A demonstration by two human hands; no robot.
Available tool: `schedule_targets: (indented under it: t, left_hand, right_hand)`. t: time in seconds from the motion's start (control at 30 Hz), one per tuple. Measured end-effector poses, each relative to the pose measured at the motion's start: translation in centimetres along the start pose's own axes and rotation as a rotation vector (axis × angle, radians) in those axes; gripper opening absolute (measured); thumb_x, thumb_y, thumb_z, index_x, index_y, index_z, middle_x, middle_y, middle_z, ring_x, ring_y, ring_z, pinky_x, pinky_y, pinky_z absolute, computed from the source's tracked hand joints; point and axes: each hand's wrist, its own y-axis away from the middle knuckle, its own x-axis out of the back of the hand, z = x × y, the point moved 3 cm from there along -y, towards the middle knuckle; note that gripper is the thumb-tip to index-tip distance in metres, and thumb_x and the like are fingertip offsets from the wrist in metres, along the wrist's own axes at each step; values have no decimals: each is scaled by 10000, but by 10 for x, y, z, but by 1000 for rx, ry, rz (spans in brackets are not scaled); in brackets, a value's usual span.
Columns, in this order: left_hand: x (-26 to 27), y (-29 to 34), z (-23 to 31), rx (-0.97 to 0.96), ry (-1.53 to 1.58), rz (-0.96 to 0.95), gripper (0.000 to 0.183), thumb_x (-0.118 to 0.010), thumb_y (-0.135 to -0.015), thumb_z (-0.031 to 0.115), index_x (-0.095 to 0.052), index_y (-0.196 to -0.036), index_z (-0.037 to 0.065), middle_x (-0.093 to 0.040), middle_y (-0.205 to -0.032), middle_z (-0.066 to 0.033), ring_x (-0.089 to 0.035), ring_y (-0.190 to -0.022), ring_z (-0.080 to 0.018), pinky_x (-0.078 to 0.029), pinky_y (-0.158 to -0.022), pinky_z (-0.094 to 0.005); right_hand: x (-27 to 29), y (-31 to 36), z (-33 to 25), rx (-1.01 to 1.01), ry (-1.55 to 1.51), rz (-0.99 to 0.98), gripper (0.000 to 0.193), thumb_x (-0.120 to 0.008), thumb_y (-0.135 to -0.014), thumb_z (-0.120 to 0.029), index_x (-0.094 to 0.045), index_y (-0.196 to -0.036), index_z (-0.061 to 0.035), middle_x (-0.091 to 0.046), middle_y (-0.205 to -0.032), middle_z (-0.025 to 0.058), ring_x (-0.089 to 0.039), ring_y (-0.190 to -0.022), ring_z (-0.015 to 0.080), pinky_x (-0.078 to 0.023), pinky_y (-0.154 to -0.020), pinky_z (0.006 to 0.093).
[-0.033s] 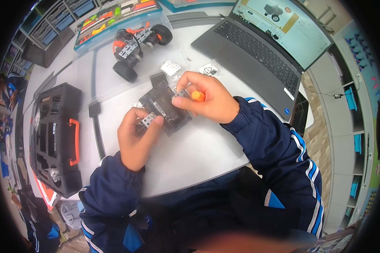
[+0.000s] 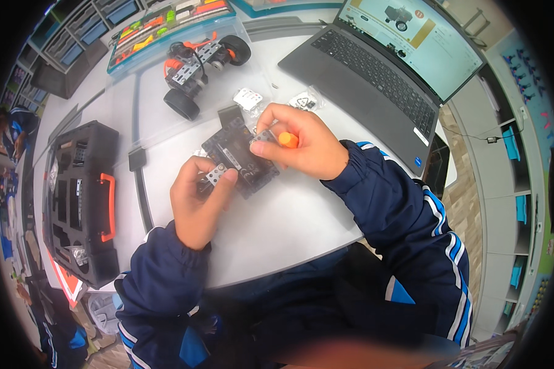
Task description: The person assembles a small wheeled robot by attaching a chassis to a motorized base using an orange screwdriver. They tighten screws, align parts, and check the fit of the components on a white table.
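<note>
While nothing clearly shifted from the earlier frame, the head view showed a white table [image 2: 289, 230] below, pale cabinets [image 2: 501, 221] at right; left hand [image 2: 196, 200] pinched one perforated plate [image 2: 215, 175]; right hand [image 2: 311, 147] held one grey piece [image 2: 264, 138] and one orange handle [image 2: 289, 140]; one dark housing [image 2: 245, 161] between them; one laptop [image 2: 375, 80], one black case [image 2: 92, 203], one chassis [image 2: 189, 72], two wheels [image 2: 181, 105] visible.

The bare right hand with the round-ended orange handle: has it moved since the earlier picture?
No: the right hand shows no visible shift in any direction against the open dark grey laptop.
</note>
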Motion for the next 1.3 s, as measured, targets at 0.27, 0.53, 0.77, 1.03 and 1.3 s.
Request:
schedule_targets:
  t: [0.27,0.53,0.77,1.03,1.3]
  left_hand:
    - [-1,-1,1,2,9,6,159,-680,-912,72,-526,-879,48,-596,-792,-17,-520,-621,-49,-407,-520,-200]
    - [1,0,0,6,33,-10,151,-662,-919,71,-518,-881,50,-593,-785,-21,-523,-613,-60,-410,-530,-205]
    - [2,-1,1,25,35,-2,142,-642,-914,39,-505,-878,51,-594,-788,-28,-521,-613,-64,-415,-536,-211]
    - [1,0,0,6,41,-6,147,-646,-920,49,-504,-883,50,-598,-824,-34,-522,-628,-62,-419,-537,-209]
    - [1,-1,-1,-32,25,-9,149,-648,-921,50,-506,-876,48,-589,-821,-28,-525,-645,-61,-425,-552,-215]
  right_hand:
    - [0,0,-2,7,13,-2,225,-715,-895,-167,-539,-988,-63,-488,-571,-53,-499,-517,44,-389,-500,209]
    - [-1,1,-2,-16,-24,-9,218,-714,-894,-147,-529,-974,-65,-480,-587,-63,-486,-530,31,-377,-510,206]
    - [-2,1,-3,-3,-5,-15,217,-721,-888,-131,-526,-961,-70,-449,-600,-83,-410,-566,9,-323,-527,202]
    - [-1,2,-4,11,17,-6,225,-726,-884,-136,-524,-959,-69,-462,-597,-78,-421,-565,5,-329,-525,203]
    - [-1,1,-3,13,18,-17,225,-721,-886,-135,-523,-966,-65,-483,-595,-67,-461,-543,23,-350,-516,211]
